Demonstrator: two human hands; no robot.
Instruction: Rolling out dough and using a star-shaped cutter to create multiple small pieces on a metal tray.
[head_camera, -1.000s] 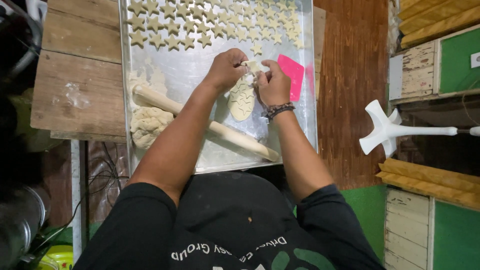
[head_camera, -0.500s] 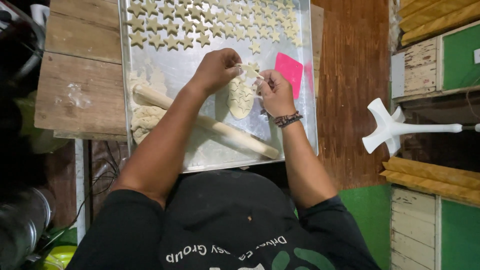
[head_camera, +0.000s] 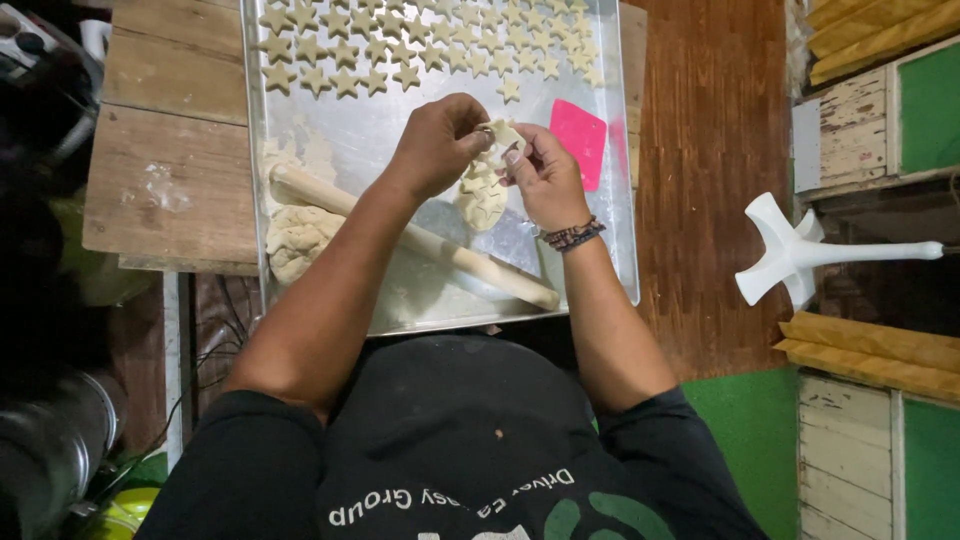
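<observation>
Above the rolled dough (head_camera: 480, 197), we've lifted both hands: left hand (head_camera: 437, 143) and right hand (head_camera: 545, 177) now pinching a star cutout (head_camera: 499, 132).

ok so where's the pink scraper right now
In the head view the pink scraper lies flat on the metal tray near its right edge, just right of the right hand, below the star cut-outs.

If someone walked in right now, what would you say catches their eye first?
Probably the rows of star-shaped dough pieces at the far end of the metal tray. Next, the left hand and right hand meeting over a small dough piece at the tray's middle, with a bright pink scraper just right of them.
</observation>
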